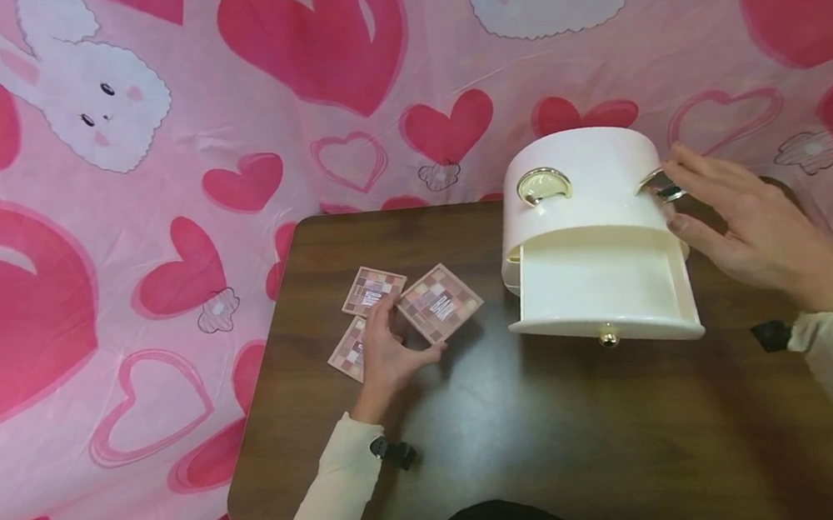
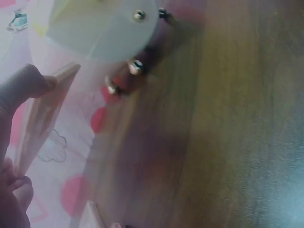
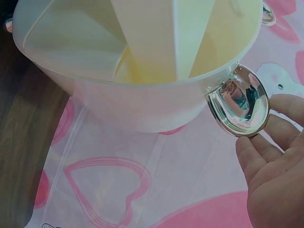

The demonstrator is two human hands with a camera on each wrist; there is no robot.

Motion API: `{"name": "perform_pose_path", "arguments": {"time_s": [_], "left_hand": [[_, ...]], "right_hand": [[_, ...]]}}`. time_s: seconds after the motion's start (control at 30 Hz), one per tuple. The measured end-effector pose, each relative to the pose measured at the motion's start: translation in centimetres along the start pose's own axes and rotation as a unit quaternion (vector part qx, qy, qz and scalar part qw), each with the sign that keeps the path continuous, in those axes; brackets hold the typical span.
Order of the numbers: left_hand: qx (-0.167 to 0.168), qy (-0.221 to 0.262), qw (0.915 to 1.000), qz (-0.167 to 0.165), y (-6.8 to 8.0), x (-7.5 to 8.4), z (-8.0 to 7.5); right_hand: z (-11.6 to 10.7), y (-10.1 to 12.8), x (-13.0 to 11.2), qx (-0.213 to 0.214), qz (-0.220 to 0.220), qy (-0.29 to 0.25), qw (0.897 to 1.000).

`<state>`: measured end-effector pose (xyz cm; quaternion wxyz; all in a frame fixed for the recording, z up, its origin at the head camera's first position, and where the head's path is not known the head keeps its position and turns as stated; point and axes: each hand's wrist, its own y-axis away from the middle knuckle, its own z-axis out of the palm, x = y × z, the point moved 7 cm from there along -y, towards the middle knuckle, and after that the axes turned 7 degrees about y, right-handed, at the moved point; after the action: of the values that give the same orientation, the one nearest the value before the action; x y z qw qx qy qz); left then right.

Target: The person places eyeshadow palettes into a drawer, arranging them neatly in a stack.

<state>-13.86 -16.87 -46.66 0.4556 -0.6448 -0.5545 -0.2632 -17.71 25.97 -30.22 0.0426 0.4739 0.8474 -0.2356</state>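
A person's left hand (image 1: 384, 355) pinches an eyeshadow palette (image 1: 439, 303) at its near-left corner, tilting it up off the dark wooden worktop (image 1: 555, 447). Thumb and fingers are clamped on the palette's edge, as the left wrist view also shows, though blurred. Two more palettes lie flat on the worktop just left of the hand: one (image 1: 372, 289) on the far side, the other (image 1: 351, 352) nearer and partly covered by the hand.

To the right stands a pale pink oval organiser box (image 1: 582, 181), its lower drawer (image 1: 603, 284) pulled out toward the near side, with a small gold knob (image 1: 608, 338) on its front. The right hand (image 1: 740, 224) rests against the box's right side with fingers straight and slightly apart, fingertips (image 1: 678, 159) at the shiny metal handle (image 1: 661, 184) there; they curl round nothing. A matching handle (image 1: 543, 186) sits on the box's left side. The right wrist view shows the box's inner dividers (image 3: 152, 38).

A pink cloth (image 1: 121, 238) printed with hearts and rabbits hangs behind and left of the worktop.
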Motion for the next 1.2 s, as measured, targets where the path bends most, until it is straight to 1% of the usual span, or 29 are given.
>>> {"name": "perform_pose_path", "arguments": {"time_s": [0.13,0.33,0.57,0.63,0.7,0.8,0.87,0.97,1.1,1.2], "left_hand": [[0.001,0.040,0.9991,0.011,-0.2,1.0,-0.4],[0.013,0.093,0.9946,0.044,-0.6,2.9,-1.2],[0.020,0.118,0.9894,0.082,-0.8,5.0,-1.4],[0.023,0.127,0.9868,0.097,-0.8,6.1,-1.5],[0.025,0.140,0.9825,0.120,-0.8,7.8,-1.8],[0.026,0.159,0.9721,0.170,-0.8,10.3,-2.2],[0.026,0.167,0.9651,0.200,-0.7,11.5,-2.3],[0.026,0.159,0.9592,0.232,-0.8,11.3,-1.9],[0.027,0.129,0.9587,0.252,-1.1,9.9,-1.3],[0.030,0.104,0.9585,0.264,-1.3,9.9,-1.0]], "right_hand": [[0.1,0.0,0.0,0.000,0.003,0.002,1.000],[-0.1,0.1,0.0,0.003,0.002,0.002,1.000],[-0.1,0.1,0.0,0.000,0.002,-0.002,1.000],[0.0,0.0,0.0,-0.002,0.002,-0.004,1.000],[0.0,0.0,0.0,0.001,0.000,-0.005,1.000],[0.0,0.0,0.0,0.006,-0.003,-0.002,1.000],[-0.1,0.0,0.0,0.009,-0.005,-0.001,1.000],[0.0,0.1,0.1,0.009,-0.005,-0.001,1.000],[0.1,0.2,0.1,0.006,-0.002,-0.003,1.000],[0.1,0.2,0.0,0.006,-0.003,-0.003,1.000]]}}
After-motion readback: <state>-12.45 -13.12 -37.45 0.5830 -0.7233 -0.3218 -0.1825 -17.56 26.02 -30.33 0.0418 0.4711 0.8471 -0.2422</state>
